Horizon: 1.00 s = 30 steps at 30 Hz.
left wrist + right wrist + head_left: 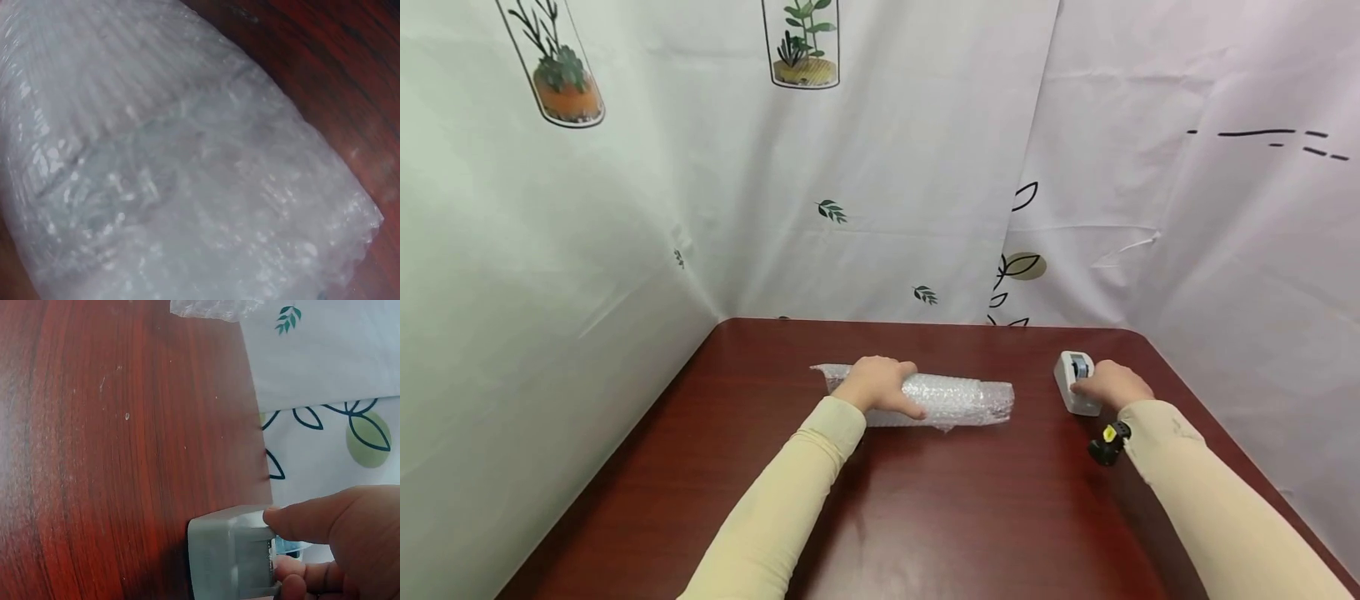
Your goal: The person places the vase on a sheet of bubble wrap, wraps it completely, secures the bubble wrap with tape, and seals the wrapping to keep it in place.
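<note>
A bubble-wrapped bundle (958, 400) lies lengthwise across the middle of the table. My left hand (878, 385) holds its left part from above, with the thumb on the near side and the other fingers over the top. Ribbed lines show through the clear bubble wrap (187, 175) in the left wrist view; what is inside cannot be made out. Toward the right edge stands a white tape dispenser (1077, 383). My right hand (1114, 385) grips it from the right. The right wrist view shows the thumb (300, 519) on the dispenser's rim (250, 515) and curled fingers beside the tape.
The dark red wooden table (985, 517) has rounded far corners. White cloth (880, 150) with printed plants hangs behind it and along both sides. A small black device with a yellow mark (1108, 442) sits at my right wrist.
</note>
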### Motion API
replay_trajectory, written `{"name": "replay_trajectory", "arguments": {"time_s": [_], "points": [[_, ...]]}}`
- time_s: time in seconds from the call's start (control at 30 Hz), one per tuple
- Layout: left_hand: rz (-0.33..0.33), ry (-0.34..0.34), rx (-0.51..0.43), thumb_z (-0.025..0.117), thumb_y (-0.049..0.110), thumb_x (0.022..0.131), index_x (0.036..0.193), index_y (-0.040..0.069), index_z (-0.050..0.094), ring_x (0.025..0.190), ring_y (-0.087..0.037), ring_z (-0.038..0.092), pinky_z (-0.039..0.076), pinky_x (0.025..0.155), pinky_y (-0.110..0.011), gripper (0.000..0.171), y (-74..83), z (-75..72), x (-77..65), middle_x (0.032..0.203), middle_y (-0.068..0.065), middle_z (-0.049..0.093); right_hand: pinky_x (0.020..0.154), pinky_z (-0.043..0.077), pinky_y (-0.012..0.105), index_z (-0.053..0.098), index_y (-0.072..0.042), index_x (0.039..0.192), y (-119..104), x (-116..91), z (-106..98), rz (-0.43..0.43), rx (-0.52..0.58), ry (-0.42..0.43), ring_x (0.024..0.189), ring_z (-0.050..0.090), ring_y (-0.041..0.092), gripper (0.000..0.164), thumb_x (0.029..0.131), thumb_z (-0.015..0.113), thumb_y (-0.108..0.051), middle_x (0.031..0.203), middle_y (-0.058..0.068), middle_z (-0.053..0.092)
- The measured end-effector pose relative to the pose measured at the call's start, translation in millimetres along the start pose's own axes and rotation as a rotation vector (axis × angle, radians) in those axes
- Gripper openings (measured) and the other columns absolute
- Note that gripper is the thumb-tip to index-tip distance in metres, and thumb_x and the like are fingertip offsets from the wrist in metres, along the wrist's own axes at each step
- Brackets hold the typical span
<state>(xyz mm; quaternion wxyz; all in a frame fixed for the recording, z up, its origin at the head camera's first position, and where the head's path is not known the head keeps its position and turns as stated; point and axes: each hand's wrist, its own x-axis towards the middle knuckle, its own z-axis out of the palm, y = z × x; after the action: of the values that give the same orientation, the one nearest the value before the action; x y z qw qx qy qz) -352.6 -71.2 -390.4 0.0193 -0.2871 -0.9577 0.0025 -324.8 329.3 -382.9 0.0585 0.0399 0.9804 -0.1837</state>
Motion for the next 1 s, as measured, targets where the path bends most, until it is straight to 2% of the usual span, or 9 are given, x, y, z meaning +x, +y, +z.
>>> {"name": "replay_trajectory", "arguments": {"time_s": [0.27, 0.43, 0.77, 0.93, 1.0], "points": [[0.002, -0.004, 0.002, 0.070, 0.072, 0.072, 0.137, 0.023, 0.060, 0.103, -0.024, 0.069, 0.054, 0.083, -0.043, 0.082, -2.2, 3.6, 2.3, 0.120, -0.001, 0.072, 0.061, 0.049, 0.038, 0.058, 0.018, 0.102, -5.4, -3.5, 4.0, -0.012, 0.071, -0.004, 0.072, 0.059, 0.030, 0.042, 0.095, 0.061, -0.024, 0.082, 0.021, 0.062], [0.002, -0.002, -0.001, 0.071, 0.072, 0.072, 0.138, 0.022, 0.060, 0.106, -0.024, 0.068, 0.054, 0.085, -0.044, 0.083, -2.2, 3.4, 1.3, 0.122, -0.001, 0.071, 0.057, 0.049, 0.035, 0.056, 0.018, 0.101, -6.1, -4.0, 6.2, 0.018, 0.127, -0.027, 0.068, 0.058, 0.028, 0.041, 0.097, 0.059, -0.023, 0.080, 0.020, 0.060], [-0.004, -0.001, -0.004, 0.070, 0.072, 0.072, 0.139, 0.023, 0.060, 0.108, -0.023, 0.068, 0.053, 0.086, -0.043, 0.083, -1.6, 3.2, 0.5, 0.126, -0.001, 0.070, 0.051, 0.048, 0.032, 0.053, 0.018, 0.102, -4.2, -0.6, 10.0, 0.036, 0.198, -0.044, 0.059, 0.057, 0.025, 0.038, 0.097, 0.058, -0.019, 0.077, 0.018, 0.057], [-0.001, 0.002, -0.015, 0.070, 0.073, 0.071, 0.136, 0.023, 0.061, 0.108, -0.024, 0.068, 0.053, 0.086, -0.044, 0.083, -1.7, 1.5, -0.4, 0.124, -0.001, 0.070, 0.058, 0.053, 0.034, 0.047, 0.020, 0.112, -2.5, 0.3, 9.3, 0.073, 0.321, -0.068, 0.068, 0.058, 0.025, 0.048, 0.098, 0.058, -0.024, 0.089, 0.023, 0.054], [-0.002, -0.003, -0.011, 0.070, 0.073, 0.072, 0.136, 0.023, 0.061, 0.107, -0.024, 0.068, 0.053, 0.086, -0.043, 0.082, -2.0, 1.0, -0.9, 0.124, -0.001, 0.070, 0.059, 0.053, 0.033, 0.045, 0.019, 0.110, -2.3, 0.2, 9.8, 0.094, 0.380, -0.077, 0.067, 0.057, 0.023, 0.048, 0.099, 0.055, -0.026, 0.090, 0.021, 0.051]]}}
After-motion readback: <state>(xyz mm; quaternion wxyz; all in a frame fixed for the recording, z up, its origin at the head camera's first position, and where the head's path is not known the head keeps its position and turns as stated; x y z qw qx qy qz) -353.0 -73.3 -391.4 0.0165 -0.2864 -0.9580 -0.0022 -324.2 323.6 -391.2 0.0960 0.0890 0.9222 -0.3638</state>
